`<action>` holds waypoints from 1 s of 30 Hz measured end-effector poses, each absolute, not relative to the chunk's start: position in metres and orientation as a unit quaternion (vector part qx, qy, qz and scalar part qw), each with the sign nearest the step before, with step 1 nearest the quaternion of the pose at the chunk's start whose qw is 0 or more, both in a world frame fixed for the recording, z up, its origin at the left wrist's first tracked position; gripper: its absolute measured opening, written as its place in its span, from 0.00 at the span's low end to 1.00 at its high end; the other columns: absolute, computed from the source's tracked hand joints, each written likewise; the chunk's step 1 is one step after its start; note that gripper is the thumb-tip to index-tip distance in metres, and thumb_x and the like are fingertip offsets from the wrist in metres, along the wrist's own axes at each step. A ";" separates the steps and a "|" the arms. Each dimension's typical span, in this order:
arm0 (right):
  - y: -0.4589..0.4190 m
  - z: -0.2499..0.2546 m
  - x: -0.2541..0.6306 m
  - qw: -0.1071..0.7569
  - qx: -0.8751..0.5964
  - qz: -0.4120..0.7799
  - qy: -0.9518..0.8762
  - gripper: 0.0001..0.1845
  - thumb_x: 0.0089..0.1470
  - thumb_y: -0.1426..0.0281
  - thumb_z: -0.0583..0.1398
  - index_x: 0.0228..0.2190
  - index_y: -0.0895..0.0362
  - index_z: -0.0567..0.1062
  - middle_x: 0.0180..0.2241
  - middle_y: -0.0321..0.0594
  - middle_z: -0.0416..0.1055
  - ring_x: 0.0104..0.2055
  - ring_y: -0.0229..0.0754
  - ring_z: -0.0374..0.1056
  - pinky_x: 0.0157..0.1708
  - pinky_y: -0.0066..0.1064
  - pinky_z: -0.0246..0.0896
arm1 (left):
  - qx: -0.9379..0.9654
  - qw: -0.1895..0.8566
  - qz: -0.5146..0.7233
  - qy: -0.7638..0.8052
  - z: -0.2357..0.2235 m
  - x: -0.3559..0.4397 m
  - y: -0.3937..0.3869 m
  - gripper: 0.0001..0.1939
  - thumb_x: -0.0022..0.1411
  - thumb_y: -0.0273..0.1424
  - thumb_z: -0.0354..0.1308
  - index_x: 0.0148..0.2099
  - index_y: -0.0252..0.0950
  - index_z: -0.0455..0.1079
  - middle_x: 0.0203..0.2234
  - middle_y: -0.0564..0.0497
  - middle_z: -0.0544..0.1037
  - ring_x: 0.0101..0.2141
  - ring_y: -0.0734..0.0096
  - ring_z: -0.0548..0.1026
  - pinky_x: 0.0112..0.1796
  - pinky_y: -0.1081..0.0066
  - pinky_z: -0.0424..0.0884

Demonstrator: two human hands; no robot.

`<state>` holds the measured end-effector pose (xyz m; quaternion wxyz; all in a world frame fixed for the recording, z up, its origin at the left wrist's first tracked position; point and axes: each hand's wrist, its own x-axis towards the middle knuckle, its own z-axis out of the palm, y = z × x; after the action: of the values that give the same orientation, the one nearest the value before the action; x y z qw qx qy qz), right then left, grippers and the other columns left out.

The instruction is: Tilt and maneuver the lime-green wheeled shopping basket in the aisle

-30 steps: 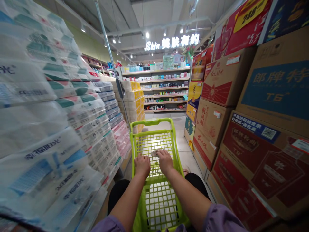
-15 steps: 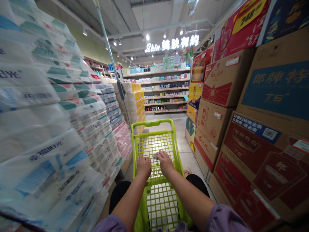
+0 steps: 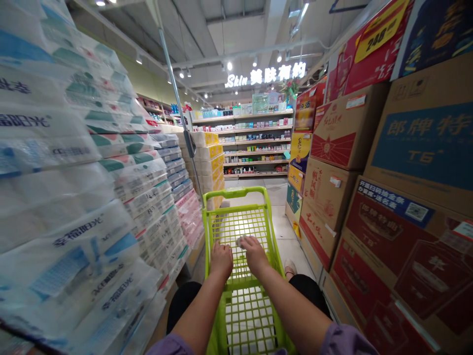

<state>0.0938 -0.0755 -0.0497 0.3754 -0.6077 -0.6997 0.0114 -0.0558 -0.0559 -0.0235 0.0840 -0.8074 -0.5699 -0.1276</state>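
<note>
A lime-green shopping cart (image 3: 271, 236) with a mesh body stands right in front of me, between my knees. Over the left part of its upper mesh is my left hand (image 3: 221, 260), back upward, the fingers curled down. Whatever is under those fingers is hidden. To its right, my right hand (image 3: 254, 252) is closed on a small crumpled whitish piece, perhaps tissue (image 3: 241, 241), that pokes out at the fingertips. The two hands are a short gap apart. Beyond them the cart's top bar (image 3: 236, 191) is untouched.
Stacked plastic-wrapped paper packs (image 3: 77, 236) line the left side, with a metal pole (image 3: 173, 79) beside them. Cartons (image 3: 417, 133) are piled high on the right. Tiled floor (image 3: 275, 197) runs between them towards shelves of small goods (image 3: 254, 143).
The view has tilted up slightly, so the shelves, sign and cart sit lower in the picture. Both hands keep about the same place over the cart.
</note>
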 end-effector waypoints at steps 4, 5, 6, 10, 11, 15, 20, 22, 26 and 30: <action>-0.075 -0.050 0.096 0.390 -0.661 -0.007 -0.641 0.36 0.44 0.89 0.50 0.53 0.56 0.72 0.57 0.47 0.65 0.63 0.49 0.55 0.60 0.46 0.54 | -0.808 0.079 -0.135 -0.569 -0.022 -0.055 -0.056 0.16 0.68 0.30 0.44 0.46 0.32 0.73 0.45 0.39 0.77 0.59 0.52 0.63 0.58 0.56 0.56; -0.076 -0.051 0.094 0.385 -0.643 -0.005 -0.662 0.36 0.43 0.89 0.50 0.52 0.56 0.72 0.57 0.46 0.66 0.62 0.49 0.55 0.60 0.45 0.54 | -0.807 0.080 -0.134 -0.570 -0.022 -0.055 -0.057 0.17 0.68 0.30 0.44 0.46 0.32 0.73 0.45 0.39 0.77 0.59 0.52 0.63 0.58 0.57 0.56; -0.077 -0.052 0.092 0.379 -0.617 0.000 -0.690 0.36 0.43 0.89 0.50 0.51 0.55 0.73 0.57 0.44 0.66 0.62 0.48 0.56 0.61 0.44 0.53 | -0.807 0.081 -0.133 -0.570 -0.022 -0.055 -0.057 0.17 0.68 0.30 0.44 0.46 0.32 0.73 0.45 0.39 0.77 0.59 0.52 0.63 0.58 0.57 0.56; -0.077 -0.053 0.090 0.377 -0.551 0.022 -0.745 0.35 0.43 0.88 0.50 0.50 0.53 0.74 0.55 0.40 0.68 0.61 0.45 0.57 0.60 0.44 0.54 | -0.806 0.072 -0.141 -0.570 -0.020 -0.055 -0.059 0.17 0.68 0.31 0.44 0.48 0.32 0.72 0.45 0.40 0.77 0.59 0.52 0.62 0.59 0.56 0.55; -0.076 -0.053 0.092 0.392 -0.568 0.019 -0.723 0.35 0.44 0.88 0.50 0.50 0.53 0.74 0.55 0.41 0.68 0.60 0.46 0.57 0.60 0.45 0.54 | -0.807 0.068 -0.143 -0.569 -0.020 -0.055 -0.059 0.17 0.68 0.31 0.44 0.48 0.32 0.72 0.46 0.40 0.77 0.59 0.52 0.62 0.59 0.56 0.55; -0.073 -0.053 0.100 0.440 -0.618 0.003 -0.651 0.36 0.44 0.89 0.48 0.51 0.54 0.72 0.55 0.45 0.67 0.62 0.47 0.54 0.59 0.48 0.54 | -0.806 0.056 -0.136 -0.573 -0.020 -0.053 -0.060 0.17 0.68 0.31 0.44 0.49 0.31 0.72 0.47 0.39 0.76 0.60 0.52 0.61 0.60 0.56 0.53; -0.077 -0.052 0.097 0.379 -0.517 0.050 -0.766 0.33 0.45 0.87 0.49 0.49 0.53 0.75 0.55 0.42 0.68 0.60 0.44 0.56 0.60 0.44 0.53 | -0.804 0.045 -0.143 -0.576 -0.023 -0.051 -0.061 0.16 0.68 0.31 0.44 0.49 0.31 0.71 0.47 0.39 0.76 0.61 0.53 0.59 0.60 0.57 0.53; -0.079 -0.049 0.100 0.389 -0.569 0.046 -0.723 0.32 0.47 0.86 0.49 0.50 0.54 0.74 0.55 0.43 0.67 0.61 0.45 0.55 0.60 0.45 0.53 | -0.804 0.035 -0.148 -0.574 -0.024 -0.051 -0.060 0.16 0.68 0.30 0.45 0.48 0.32 0.71 0.48 0.39 0.75 0.61 0.53 0.58 0.60 0.56 0.53; -0.079 -0.044 0.105 0.403 -0.630 0.039 -0.663 0.32 0.46 0.86 0.49 0.50 0.55 0.74 0.56 0.46 0.65 0.62 0.48 0.52 0.61 0.46 0.51 | -0.804 0.020 -0.164 -0.571 -0.025 -0.051 -0.059 0.15 0.67 0.30 0.46 0.48 0.31 0.71 0.48 0.37 0.75 0.61 0.52 0.59 0.60 0.54 0.53; -0.081 -0.045 0.100 0.371 -0.524 0.066 -0.764 0.30 0.44 0.86 0.50 0.44 0.53 0.77 0.52 0.40 0.70 0.59 0.44 0.56 0.60 0.42 0.53 | -0.803 0.030 -0.170 -0.571 -0.026 -0.051 -0.058 0.15 0.66 0.31 0.47 0.46 0.32 0.72 0.46 0.37 0.76 0.60 0.52 0.60 0.61 0.55 0.52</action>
<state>0.1005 -0.0812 -0.0448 0.3713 -0.5236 -0.7639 0.0663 -0.0514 -0.0581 -0.0261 0.0304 -0.8028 -0.5708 -0.1699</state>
